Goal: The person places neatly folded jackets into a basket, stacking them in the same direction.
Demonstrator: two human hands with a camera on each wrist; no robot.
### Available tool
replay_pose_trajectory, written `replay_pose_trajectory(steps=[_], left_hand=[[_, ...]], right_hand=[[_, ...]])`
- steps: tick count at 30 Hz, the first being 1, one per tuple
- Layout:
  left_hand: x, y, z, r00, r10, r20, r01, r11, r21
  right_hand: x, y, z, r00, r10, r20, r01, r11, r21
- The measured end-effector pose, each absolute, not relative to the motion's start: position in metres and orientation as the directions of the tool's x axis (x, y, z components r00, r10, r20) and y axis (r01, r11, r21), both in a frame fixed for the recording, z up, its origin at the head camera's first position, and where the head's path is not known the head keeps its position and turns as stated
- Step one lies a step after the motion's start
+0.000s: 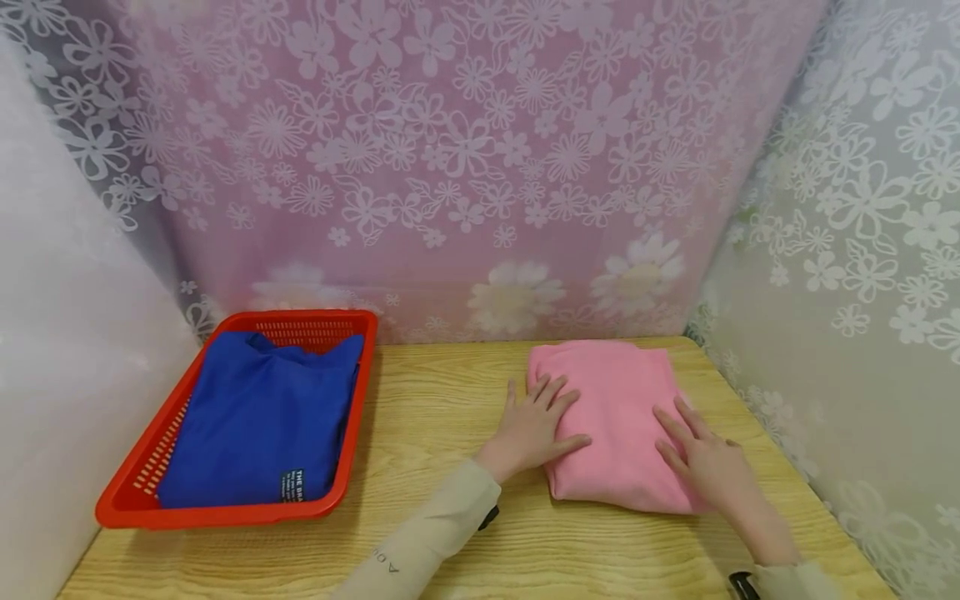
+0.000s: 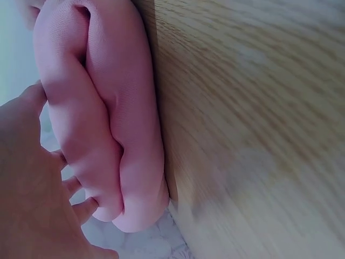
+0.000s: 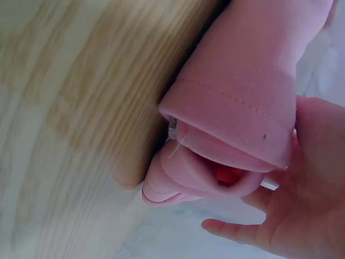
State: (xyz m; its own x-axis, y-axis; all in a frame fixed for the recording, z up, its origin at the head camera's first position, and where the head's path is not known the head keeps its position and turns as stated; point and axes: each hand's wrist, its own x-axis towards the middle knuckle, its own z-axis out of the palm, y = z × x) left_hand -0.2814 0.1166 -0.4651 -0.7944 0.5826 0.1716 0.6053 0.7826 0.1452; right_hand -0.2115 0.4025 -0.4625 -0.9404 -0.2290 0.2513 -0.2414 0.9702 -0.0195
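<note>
A pink garment (image 1: 611, 425), folded into a thick bundle, lies on the wooden table at the right in the head view. My left hand (image 1: 531, 429) rests on its left side with fingers spread. On the opposite side, my right hand (image 1: 708, 467) touches the right edge, its fingers extended over the cloth. The left wrist view shows the folded layers of the pink cloth (image 2: 129, 108) bulging along one side. In the right wrist view, a stitched hem (image 3: 226, 108) and a small red patch (image 3: 229, 174) inside a fold are visible.
A red plastic basket (image 1: 348, 450) with slotted walls stands at the left of the table (image 1: 435, 417). In it lies a folded blue garment (image 1: 262, 425) with a dark printed label. Flower-patterned sheeting (image 1: 465, 167) closes off the back and both sides.
</note>
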Motion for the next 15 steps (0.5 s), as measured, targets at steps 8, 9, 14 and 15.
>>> replay_pose_trajectory(steps=[8,9,14,15], left_hand=[[-0.277,0.098,-0.466,-0.802,0.575,0.161,0.596,0.781,0.184],[-0.277,0.096,-0.467,-0.804,0.573,0.160,0.595,0.783,0.184],[-0.275,0.088,-0.469,-0.807,0.568,0.162,0.590,0.785,0.188],[-0.274,0.086,-0.469,-0.807,0.568,0.162,0.590,0.786,0.186]], right_hand=[[-0.210,0.387,-0.466,-0.949,-0.217,0.229,-0.227,0.974,-0.019],[-0.210,0.385,-0.465,-0.952,-0.214,0.220,-0.224,0.974,-0.021],[-0.207,0.375,-0.464,-0.956,-0.212,0.202,-0.224,0.974,-0.038],[-0.207,0.373,-0.463,-0.956,-0.213,0.202,-0.226,0.973,-0.039]])
